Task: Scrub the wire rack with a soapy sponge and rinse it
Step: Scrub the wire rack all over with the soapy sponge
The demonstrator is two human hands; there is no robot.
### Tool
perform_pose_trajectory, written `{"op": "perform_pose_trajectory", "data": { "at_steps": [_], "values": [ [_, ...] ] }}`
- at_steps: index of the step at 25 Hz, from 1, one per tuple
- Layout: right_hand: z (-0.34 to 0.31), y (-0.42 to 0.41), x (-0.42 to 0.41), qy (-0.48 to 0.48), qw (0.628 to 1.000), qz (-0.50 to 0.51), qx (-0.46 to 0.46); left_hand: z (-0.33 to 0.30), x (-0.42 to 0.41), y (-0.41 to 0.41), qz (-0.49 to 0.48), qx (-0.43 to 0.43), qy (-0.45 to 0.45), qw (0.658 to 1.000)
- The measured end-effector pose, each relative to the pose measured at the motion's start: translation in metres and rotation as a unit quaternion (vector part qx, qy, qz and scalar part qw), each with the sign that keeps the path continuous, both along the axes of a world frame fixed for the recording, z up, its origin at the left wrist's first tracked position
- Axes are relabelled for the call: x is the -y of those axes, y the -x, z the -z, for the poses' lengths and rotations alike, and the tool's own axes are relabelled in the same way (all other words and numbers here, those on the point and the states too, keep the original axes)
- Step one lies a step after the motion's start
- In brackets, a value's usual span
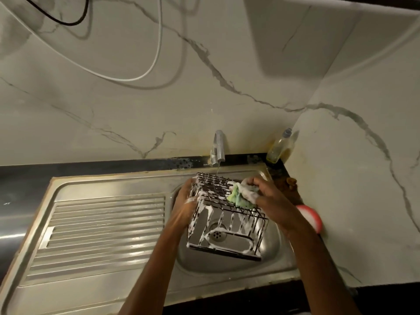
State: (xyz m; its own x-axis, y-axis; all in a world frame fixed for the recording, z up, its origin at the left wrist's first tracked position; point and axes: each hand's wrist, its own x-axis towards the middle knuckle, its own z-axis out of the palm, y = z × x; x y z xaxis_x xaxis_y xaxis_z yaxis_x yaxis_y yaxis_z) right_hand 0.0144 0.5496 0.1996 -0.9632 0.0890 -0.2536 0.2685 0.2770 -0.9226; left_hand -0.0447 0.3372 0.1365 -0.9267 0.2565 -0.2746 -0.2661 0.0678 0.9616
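Observation:
A black wire rack [227, 223], box-shaped and streaked with white foam, hangs tilted over the sink bowl [279, 251]. My left hand [185, 202] grips its left side. My right hand [264, 192] holds a green and yellow sponge [239, 197], foamy, pressed against the rack's upper right face. A thin stream of water falls from the tap [219, 145] onto the rack's far edge.
The steel sink has a ribbed drainboard [102, 226] on the left. A bottle of yellowish dish liquid [278, 146] stands in the back corner. A red and white object [310, 218] lies on the dark counter at the right wall. Cables hang on the marble wall.

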Motion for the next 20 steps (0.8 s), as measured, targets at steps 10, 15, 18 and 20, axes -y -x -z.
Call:
{"op": "perform_pose_trajectory", "data": {
  "at_steps": [10, 15, 18, 20],
  "values": [
    [0.033, 0.008, -0.011, 0.153, 0.979, 0.092, 0.099, -0.024, 0.003, 0.023, 0.046, 0.118, -0.074, 0.989],
    [0.070, 0.000, 0.004, 0.183, 0.930, 0.308, 0.084, 0.004, 0.003, 0.019, -0.108, 0.202, -0.297, 0.927],
    [0.074, -0.004, 0.014, 0.095, 0.914, 0.390, 0.054, 0.019, -0.005, -0.011, -0.146, 0.311, -0.302, 0.889],
    [0.076, -0.007, 0.027, 0.049, 0.904, 0.424, 0.011, 0.017, -0.008, -0.027, -0.101, 0.348, -0.327, 0.873]
  ]
}}
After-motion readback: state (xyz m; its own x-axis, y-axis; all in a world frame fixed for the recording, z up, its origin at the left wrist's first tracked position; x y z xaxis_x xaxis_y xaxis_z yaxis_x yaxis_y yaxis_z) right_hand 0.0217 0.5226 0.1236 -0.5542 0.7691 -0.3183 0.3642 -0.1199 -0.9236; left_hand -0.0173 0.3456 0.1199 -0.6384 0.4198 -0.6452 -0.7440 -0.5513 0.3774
